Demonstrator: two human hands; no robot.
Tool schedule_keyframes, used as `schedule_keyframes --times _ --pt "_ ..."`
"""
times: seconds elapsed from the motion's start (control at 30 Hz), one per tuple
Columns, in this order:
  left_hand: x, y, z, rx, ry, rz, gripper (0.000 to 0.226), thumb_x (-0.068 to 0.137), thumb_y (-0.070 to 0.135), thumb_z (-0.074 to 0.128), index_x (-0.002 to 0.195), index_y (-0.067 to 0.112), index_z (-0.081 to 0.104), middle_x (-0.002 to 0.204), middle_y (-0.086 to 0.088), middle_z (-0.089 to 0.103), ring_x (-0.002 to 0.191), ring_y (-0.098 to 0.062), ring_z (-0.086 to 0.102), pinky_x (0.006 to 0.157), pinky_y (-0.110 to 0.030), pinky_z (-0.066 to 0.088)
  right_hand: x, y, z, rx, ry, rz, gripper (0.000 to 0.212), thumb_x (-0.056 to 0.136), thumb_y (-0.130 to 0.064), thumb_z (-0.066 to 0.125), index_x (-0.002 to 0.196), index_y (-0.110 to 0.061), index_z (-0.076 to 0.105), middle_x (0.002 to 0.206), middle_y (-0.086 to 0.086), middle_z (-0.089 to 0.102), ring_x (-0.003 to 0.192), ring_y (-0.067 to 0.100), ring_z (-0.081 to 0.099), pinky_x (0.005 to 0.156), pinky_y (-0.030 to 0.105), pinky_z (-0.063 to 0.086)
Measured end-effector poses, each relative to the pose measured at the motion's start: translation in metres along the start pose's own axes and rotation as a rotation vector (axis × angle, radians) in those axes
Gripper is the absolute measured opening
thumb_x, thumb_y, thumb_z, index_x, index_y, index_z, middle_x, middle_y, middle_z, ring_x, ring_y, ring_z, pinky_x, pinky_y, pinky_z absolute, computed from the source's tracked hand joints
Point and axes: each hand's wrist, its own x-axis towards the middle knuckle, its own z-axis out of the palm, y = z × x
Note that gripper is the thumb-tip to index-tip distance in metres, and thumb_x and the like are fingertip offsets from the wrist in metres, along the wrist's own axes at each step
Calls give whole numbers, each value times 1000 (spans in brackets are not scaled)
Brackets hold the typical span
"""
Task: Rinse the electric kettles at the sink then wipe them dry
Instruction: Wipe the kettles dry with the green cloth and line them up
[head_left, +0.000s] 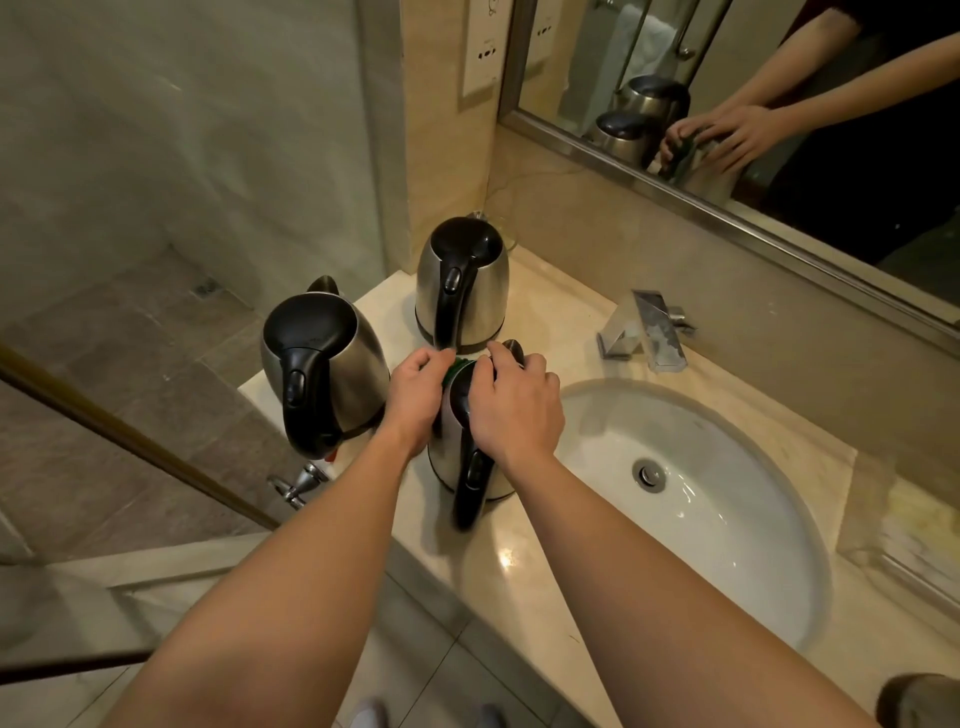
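The nearest kettle (470, 457) stands upright on the counter (524, 566) beside the sink's (717, 499) left rim, handle towards the person, directly under both hands: the right hand (514, 410) curls over its lid while the left hand (415, 389) pinches a green cloth (453, 370) against its top.

Place, as I see it through the head camera: a bathroom, likely a hotel's. Evidence: marble vanity counter (524, 566) with an inset white oval basin (737, 519) and drain (649, 474); square chrome tap (647, 330); wide framed mirror (727, 104) on the wall behind; glass shower screen (182, 156) to the left over a tiled floor (130, 338); wall sockets (485, 49) beside the mirror.
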Motion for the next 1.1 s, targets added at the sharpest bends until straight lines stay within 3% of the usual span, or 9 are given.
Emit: schedule_keyframes --times 0.17,0.27,0.37,0.47,0.6,0.77,1.0,1.1 --pt "-15 -23 -7 14 161 1 26 107 25 61 84 14 60 65 7 61 64 -8 56 62 -26 49 0 0 1 10 6 3 48 106 -44 29 150 -36 46 138 10 52 121 33 46 102 45 41" --pt "-29 -34 -8 -24 214 6 22 108 28 60 90 15 62 79 0 62 78 -15 56 74 -37 48 0 1 1 17 4 7 48 105 -44 29 150 -36 46 139 10 51 122 32 46 102 45 41" --pt "-42 -36 -5 -56 262 32 19 107 28 60 95 14 63 88 -4 63 84 -17 57 78 -37 49 1 0 1 25 -4 10 48 105 -44 29 150 -37 46 140 9 51 123 32 45 103 46 41" --pt "-46 -15 2 -22 233 109 17 108 26 60 95 16 65 88 -3 65 82 -13 59 75 -31 50 0 0 0 29 -11 9 49 106 -45 28 151 -37 44 140 9 51 123 32 45 104 45 40" --pt "-39 19 15 121 92 200 13 105 25 64 95 20 70 99 -10 74 89 -16 67 84 -39 56 0 1 -1 32 -11 6 49 106 -44 27 151 -36 45 140 9 51 123 32 45 104 46 39" --pt "-26 27 14 237 7 174 20 105 31 63 91 17 69 88 -9 72 82 -18 63 79 -43 55 -1 2 0 45 3 13 48 106 -41 27 150 -36 46 140 9 52 122 31 46 105 44 39" --pt "-18 10 3 160 83 40 25 108 29 58 104 6 67 93 -11 69 84 -19 64 79 -39 54 0 2 2 37 1 6 48 106 -40 27 151 -35 46 141 9 52 123 31 46 106 44 39" --pt "-24 -3 -3 203 155 20 24 108 32 58 101 11 67 93 -7 69 82 -16 63 73 -33 52 1 4 2 34 -2 -2 49 106 -40 27 152 -35 44 141 9 51 123 32 46 106 44 39"
